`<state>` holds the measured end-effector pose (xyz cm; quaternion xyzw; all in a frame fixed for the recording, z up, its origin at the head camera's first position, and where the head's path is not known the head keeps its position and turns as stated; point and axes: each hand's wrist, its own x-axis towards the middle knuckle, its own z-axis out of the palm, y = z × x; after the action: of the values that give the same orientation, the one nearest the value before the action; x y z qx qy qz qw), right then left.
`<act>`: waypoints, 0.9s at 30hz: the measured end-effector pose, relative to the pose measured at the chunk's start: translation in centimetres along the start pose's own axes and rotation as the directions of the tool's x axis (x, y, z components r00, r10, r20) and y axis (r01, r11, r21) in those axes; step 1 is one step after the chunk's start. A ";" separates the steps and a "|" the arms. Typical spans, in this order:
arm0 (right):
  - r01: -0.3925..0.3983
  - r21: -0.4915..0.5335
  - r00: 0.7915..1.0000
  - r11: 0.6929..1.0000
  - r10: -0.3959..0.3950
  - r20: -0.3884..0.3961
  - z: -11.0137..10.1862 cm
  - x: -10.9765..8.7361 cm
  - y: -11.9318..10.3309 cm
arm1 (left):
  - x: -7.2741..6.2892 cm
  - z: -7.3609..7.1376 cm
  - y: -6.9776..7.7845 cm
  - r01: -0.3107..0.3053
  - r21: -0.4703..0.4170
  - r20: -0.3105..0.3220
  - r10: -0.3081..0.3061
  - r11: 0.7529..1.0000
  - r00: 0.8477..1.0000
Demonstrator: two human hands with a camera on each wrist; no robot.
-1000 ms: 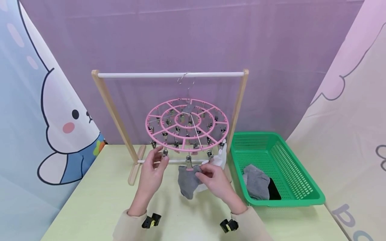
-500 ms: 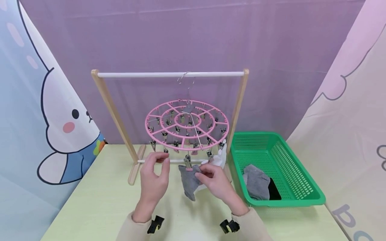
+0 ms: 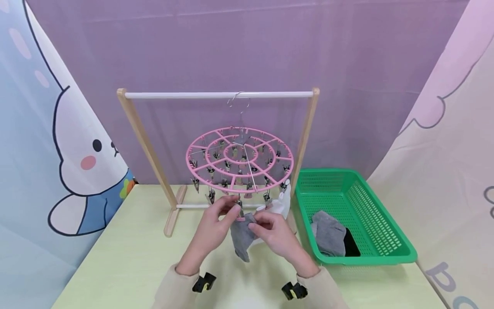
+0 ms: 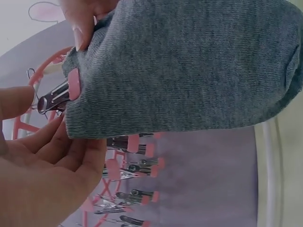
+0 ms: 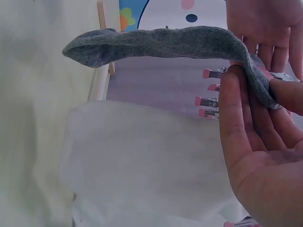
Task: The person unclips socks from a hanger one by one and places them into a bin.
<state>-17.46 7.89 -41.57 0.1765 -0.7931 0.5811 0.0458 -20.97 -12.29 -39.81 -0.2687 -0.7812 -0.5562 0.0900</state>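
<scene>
A grey sock (image 3: 242, 236) hangs by its cuff edge from a metal clip (image 4: 59, 97) with pink tips, under a round pink clip hanger (image 3: 216, 189). My left hand (image 3: 214, 223) is at this clip, thumb on one side of its handles and fingers on the other. My right hand (image 3: 275, 231) pinches the sock's cuff beside the clip, thumb against the fingers, as the right wrist view shows. In the left wrist view the sock stretches away across the upper part. A white cloth piece (image 5: 151, 161) hangs close to my right hand, partly hidden behind it in the head view.
The hanger is hooked on the white bar (image 3: 185, 95) of a wooden stand (image 3: 140, 133), with several bare clips below its rings. At the right, a green basket (image 3: 386, 260) holds another grey sock (image 3: 329, 234) and a black cloth piece (image 3: 350, 243).
My left hand has left a clip further left and moved right to the clip on the grey sock. My right hand keeps its pinch on the cuff. The sock has swung slightly.
</scene>
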 end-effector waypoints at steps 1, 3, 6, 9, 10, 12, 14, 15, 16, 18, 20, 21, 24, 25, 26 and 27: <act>0.001 -0.002 1.000 1.000 -0.001 0.000 0.0 0.0 0.0 | 0.1 0.0 0.0 0.012 -0.011 0.004 -0.012 1.000 1.000; 0.002 -0.009 1.000 1.000 -0.002 0.000 0.0 0.0 -0.1 | 0.3 0.0 -0.1 0.022 -0.032 0.004 -0.022 0.999 1.000; -0.004 -0.016 1.000 1.000 0.004 0.001 0.1 0.0 -0.2 | 0.4 0.1 -0.2 0.018 -0.056 -0.002 -0.018 0.998 1.000; -0.011 -0.021 1.000 1.000 0.012 0.002 0.2 -0.1 -0.1 | 0.5 0.2 -0.3 0.010 -0.055 -0.014 -0.011 0.998 1.000; -0.012 -0.021 1.000 1.000 0.012 0.004 0.2 -0.1 -0.1 | 0.5 0.3 -0.3 0.010 -0.052 -0.018 -0.011 0.999 1.000; -0.012 -0.021 1.000 1.000 0.012 0.006 0.3 -0.1 -0.1 | 0.5 0.4 -0.4 0.013 -0.047 -0.028 -0.014 0.999 1.000; -0.010 -0.014 1.000 1.000 0.011 0.010 0.3 -0.1 -0.1 | 0.5 0.4 -0.4 0.016 -0.040 -0.036 -0.017 0.999 0.999; -0.010 -0.008 1.000 1.000 0.010 0.012 0.3 0.0 -0.1 | 0.4 0.5 -0.4 0.016 -0.042 -0.038 -0.018 0.999 0.999; -0.010 -0.002 1.000 1.000 0.010 0.014 0.4 0.0 -0.2 | 0.4 0.5 -0.3 0.017 -0.049 -0.040 -0.019 0.999 0.999; -0.014 0.012 1.000 1.000 0.014 0.017 0.4 0.0 -0.2 | 0.4 0.5 -0.2 0.019 -0.057 -0.046 -0.021 0.998 0.999; -0.016 0.010 1.000 1.000 0.016 0.016 0.6 -0.1 -0.2 | 0.4 0.5 -0.1 0.019 -0.069 -0.055 -0.023 0.997 0.998; -0.018 0.003 1.000 1.000 0.018 0.014 0.6 -0.1 -0.1 | 0.4 0.5 -0.1 0.021 -0.079 -0.060 -0.025 0.997 0.998; -0.013 -0.032 1.000 0.999 0.013 0.012 0.8 -0.4 0.1 | 0.4 0.5 0.0 0.023 -0.099 -0.077 -0.030 0.995 0.997; -0.011 -0.046 1.000 0.999 0.011 0.012 0.8 -0.5 0.3 | 0.4 0.4 0.0 0.023 -0.105 -0.082 -0.031 0.994 0.996; -0.010 -0.055 1.000 0.998 0.010 0.013 0.8 -0.6 0.4 | 0.4 0.4 0.0 0.026 -0.107 -0.084 -0.035 0.994 0.996; -0.009 -0.063 1.000 0.998 0.010 0.014 0.8 -0.8 0.6 | 0.4 0.4 0.0 0.031 -0.109 -0.084 -0.041 0.994 0.996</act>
<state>-16.82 7.51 -42.55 0.1754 -0.8122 0.5548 0.0430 -21.26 -11.79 -39.76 -0.2350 -0.7503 -0.6099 0.0988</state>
